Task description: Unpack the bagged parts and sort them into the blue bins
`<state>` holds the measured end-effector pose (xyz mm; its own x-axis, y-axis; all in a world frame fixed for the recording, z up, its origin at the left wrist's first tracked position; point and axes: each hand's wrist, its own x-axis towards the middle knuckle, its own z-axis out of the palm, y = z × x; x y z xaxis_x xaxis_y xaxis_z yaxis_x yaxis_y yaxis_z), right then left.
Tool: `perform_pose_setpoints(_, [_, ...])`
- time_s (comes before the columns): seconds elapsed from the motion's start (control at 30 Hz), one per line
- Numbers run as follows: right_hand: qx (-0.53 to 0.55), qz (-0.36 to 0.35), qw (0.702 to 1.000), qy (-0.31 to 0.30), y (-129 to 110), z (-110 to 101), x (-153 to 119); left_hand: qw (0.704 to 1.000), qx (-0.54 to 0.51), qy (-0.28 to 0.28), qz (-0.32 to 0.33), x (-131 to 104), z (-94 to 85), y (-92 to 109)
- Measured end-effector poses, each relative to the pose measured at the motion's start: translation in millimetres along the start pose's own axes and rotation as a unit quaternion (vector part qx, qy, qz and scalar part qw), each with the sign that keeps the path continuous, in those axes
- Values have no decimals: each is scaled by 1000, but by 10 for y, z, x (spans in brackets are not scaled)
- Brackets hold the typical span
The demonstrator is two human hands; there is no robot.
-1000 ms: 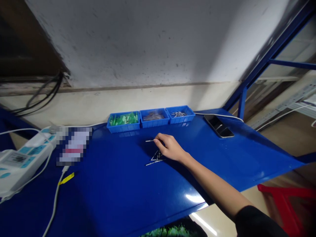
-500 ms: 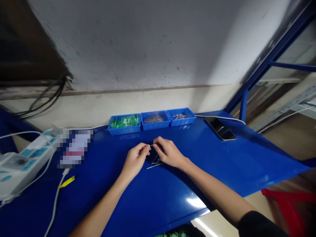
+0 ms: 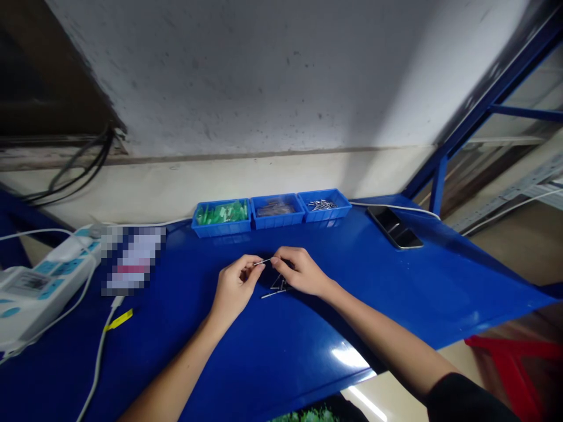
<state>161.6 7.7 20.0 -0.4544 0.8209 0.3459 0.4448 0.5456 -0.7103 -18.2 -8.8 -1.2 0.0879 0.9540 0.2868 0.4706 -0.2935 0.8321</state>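
Note:
Between the fingertips of both hands is a thin metal pin (image 3: 263, 262), held over the blue table. My left hand (image 3: 235, 284) pinches its left end with thumb and forefinger. The right end is in the closed fingertips of my right hand (image 3: 301, 271). Below the fingers, several thin metal pieces (image 3: 273, 293) lie on the table, partly hidden by my right hand. Behind the hands stand three blue bins in a row: one with green pieces (image 3: 222, 213), one with brownish-grey pieces (image 3: 275, 208) and one with shiny metal pins (image 3: 323, 205).
A dark phone (image 3: 394, 227) lies on the blue table (image 3: 378, 316) at the right. At the left are a white power strip (image 3: 48, 287), a blurred-out device (image 3: 134, 261) and a white cable with a yellow tag (image 3: 119, 320). A red stool (image 3: 505, 363) stands below the right edge.
My left hand has moved slightly left and its grip has shifted, so more of the metal pin shows between the hands. The view has shifted slightly.

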Motion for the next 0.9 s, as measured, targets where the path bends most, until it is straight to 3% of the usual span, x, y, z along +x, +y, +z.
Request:
perform_pose_setpoints(0.17, [21, 28, 999, 20, -15, -2, 12, 1000, -19, -6, -5, -8, 1, 41])
perform_pose_setpoints(0.27, [51, 56, 996, 46, 4, -15, 20, 981, -177, -17, -79, 15, -12, 96])
perform_pose_setpoints(0.33, [78, 87, 990, 80, 30, -34, 25, 926, -347, 12, -151, 46, -42, 130])
perform_pose_setpoints(0.43, [101, 109, 982, 117, 70, -54, 25, 810, -533, 52, -239, 98, -103, 155])
perform_pose_setpoints(0.53, [77, 86, 988, 107, 71, -39, 14, 760, -587, 55, -274, 127, -136, 152])
perform_pose_setpoints(0.73, [-2, 14, 999, 48, -3, 29, -15, 758, -596, 47, -260, 107, -126, 144])
perform_pose_setpoints(0.9, [-23, 3, 999, 33, 4, 37, -22, 768, -585, 55, -254, 96, -118, 135])
